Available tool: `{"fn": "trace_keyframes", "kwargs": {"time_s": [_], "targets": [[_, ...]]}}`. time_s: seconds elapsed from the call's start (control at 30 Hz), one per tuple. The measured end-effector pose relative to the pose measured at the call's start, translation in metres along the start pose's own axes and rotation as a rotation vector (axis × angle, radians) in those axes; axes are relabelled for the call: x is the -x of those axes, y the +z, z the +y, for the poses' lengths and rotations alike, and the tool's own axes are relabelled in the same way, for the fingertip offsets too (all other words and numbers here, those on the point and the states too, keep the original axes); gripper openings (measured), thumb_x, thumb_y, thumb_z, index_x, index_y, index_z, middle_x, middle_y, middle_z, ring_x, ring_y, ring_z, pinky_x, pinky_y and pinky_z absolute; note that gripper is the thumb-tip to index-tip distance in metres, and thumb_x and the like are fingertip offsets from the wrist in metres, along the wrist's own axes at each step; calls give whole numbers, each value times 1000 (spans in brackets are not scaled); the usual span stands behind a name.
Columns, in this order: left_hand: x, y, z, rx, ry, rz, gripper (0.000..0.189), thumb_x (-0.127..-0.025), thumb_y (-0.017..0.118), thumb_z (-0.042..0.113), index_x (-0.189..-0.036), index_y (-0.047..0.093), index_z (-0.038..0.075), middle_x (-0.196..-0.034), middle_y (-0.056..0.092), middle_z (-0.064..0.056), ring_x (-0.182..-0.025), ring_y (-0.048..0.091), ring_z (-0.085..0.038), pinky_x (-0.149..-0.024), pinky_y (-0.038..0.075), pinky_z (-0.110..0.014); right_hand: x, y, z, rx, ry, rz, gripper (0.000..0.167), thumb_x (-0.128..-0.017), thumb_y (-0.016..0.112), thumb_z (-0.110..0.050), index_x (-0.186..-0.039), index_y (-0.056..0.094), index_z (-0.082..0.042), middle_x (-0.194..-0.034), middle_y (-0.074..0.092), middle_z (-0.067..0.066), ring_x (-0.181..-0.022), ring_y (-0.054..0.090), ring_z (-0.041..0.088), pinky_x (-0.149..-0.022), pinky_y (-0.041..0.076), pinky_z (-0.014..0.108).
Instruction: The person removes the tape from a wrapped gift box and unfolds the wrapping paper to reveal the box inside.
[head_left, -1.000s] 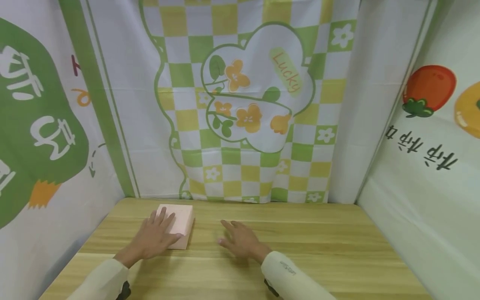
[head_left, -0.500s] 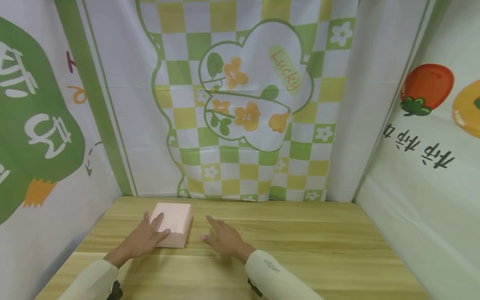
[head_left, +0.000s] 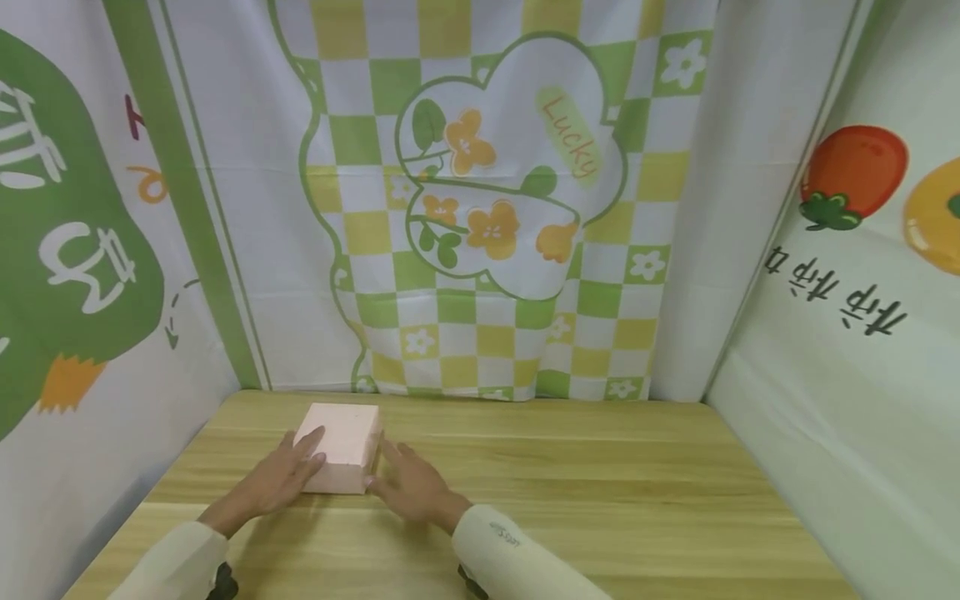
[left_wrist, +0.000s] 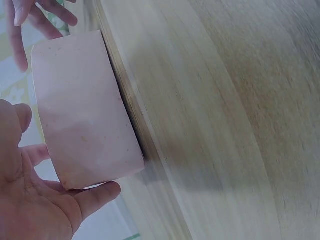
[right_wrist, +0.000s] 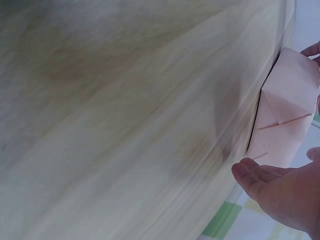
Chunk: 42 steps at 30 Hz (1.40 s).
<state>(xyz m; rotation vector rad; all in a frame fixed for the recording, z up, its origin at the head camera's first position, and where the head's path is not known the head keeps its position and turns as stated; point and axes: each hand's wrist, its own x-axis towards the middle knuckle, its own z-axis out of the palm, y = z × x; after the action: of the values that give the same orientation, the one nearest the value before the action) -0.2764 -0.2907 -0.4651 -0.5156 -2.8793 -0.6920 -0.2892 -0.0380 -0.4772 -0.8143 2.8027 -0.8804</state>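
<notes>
A pale pink box (head_left: 347,435) lies flat on the wooden table, left of the middle. My left hand (head_left: 279,479) is at its left side, with thumb and forefinger spread at the upper edge in the head view. In the left wrist view the fingers of the left hand (left_wrist: 40,200) lie along the near end of the box (left_wrist: 90,110). On the opposite side is my right hand (head_left: 412,485), its fingers extended and right beside the right face. The right wrist view has the right hand (right_wrist: 280,187) with straight fingers by the creased end of the box (right_wrist: 285,115).
Behind the table (head_left: 570,492) hangs a green, yellow and white checked curtain (head_left: 495,342). Printed cloth walls stand on the left (head_left: 180,367) and right (head_left: 825,417). Wood surface extends to the right of the box and in front of it.
My left hand has slid from the top of the box to its left side. My right hand has moved left, up to the box's right side. The view has shifted slightly.
</notes>
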Motion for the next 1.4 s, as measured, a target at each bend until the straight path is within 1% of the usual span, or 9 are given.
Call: {"fn": "trace_keyframes", "kwargs": {"time_s": [0.17, 0.4, 0.53, 0.67, 0.83, 0.97, 1.07, 1.2, 1.4], "targets": [[0, -1, -2, 4, 31, 31, 48, -105, 42, 20, -144, 41, -7, -137, 36, -50, -123, 38, -68, -96, 37, -75, -2, 2, -5, 52, -18, -26, 62, -100, 44, -52, -156, 22, -35, -152, 46, 8, -143, 39, 34, -111, 40, 55], [2, -2, -4, 9, 22, 10, 46, -105, 44, 18, -145, 41, -5, -137, 36, -50, -121, 40, -68, -94, 38, -76, -6, 6, -12, 107, -80, -49, 62, -101, 48, -47, -156, 24, -32, -149, 50, 5, -143, 40, 30, -115, 38, 48], [2, -2, -4, 17, 20, 11, 47, -105, 43, 19, -145, 40, -5, -140, 38, -45, -125, 36, -68, -96, 35, -77, -10, 10, -17, 126, -111, -25, 64, -99, 55, -43, -155, 28, -30, -148, 51, 7, -136, 48, 27, -112, 42, 40], [2, -3, -4, 12, 25, 23, 47, -104, 45, 19, -145, 41, -5, -140, 41, -42, -126, 37, -67, -97, 35, -77, -15, 15, -20, 114, -115, 30, 62, -96, 62, -37, -152, 38, -27, -148, 50, 10, -132, 53, 24, -109, 45, 33], [3, -3, -4, 5, 13, 25, 47, -104, 47, 19, -145, 42, -4, -140, 43, -41, -125, 39, -65, -98, 36, -75, -19, 20, -20, 79, -98, 98, 56, -94, 64, -33, -146, 47, -28, -155, 40, 15, -140, 44, 28, -113, 41, 37], [2, -3, -5, -3, -3, 10, 49, -104, 47, 22, -146, 41, -2, -141, 41, -41, -127, 38, -65, -98, 35, -75, -21, 22, -19, 21, -75, 140, 48, -94, 65, -27, -141, 53, -29, -158, 35, 12, -141, 43, 29, -113, 39, 37], [2, -2, -6, -12, -4, 9, 49, -104, 47, 23, -146, 41, -2, -141, 39, -43, -126, 39, -65, -99, 36, -75, -22, 21, -19, -4, -67, 169, 44, -94, 65, -24, -137, 57, -30, -156, 39, 11, -138, 47, 29, -112, 41, 36], [2, -3, -5, -18, 0, 13, 49, -104, 48, 23, -145, 42, -2, -140, 38, -46, -125, 40, -65, -98, 37, -74, -24, 21, -19, -33, -55, 178, 40, -95, 63, -21, -135, 60, -28, -152, 44, 12, -137, 48, 28, -112, 41, 37], [2, -3, -5, -12, -2, 12, 50, -104, 48, 24, -146, 42, -2, -141, 38, -45, -126, 40, -64, -99, 37, -73, -27, 26, -18, -39, -40, 192, 41, -94, 65, -21, -133, 61, -30, -140, 57, 5, -135, 51, 22, -111, 42, 36]]}}
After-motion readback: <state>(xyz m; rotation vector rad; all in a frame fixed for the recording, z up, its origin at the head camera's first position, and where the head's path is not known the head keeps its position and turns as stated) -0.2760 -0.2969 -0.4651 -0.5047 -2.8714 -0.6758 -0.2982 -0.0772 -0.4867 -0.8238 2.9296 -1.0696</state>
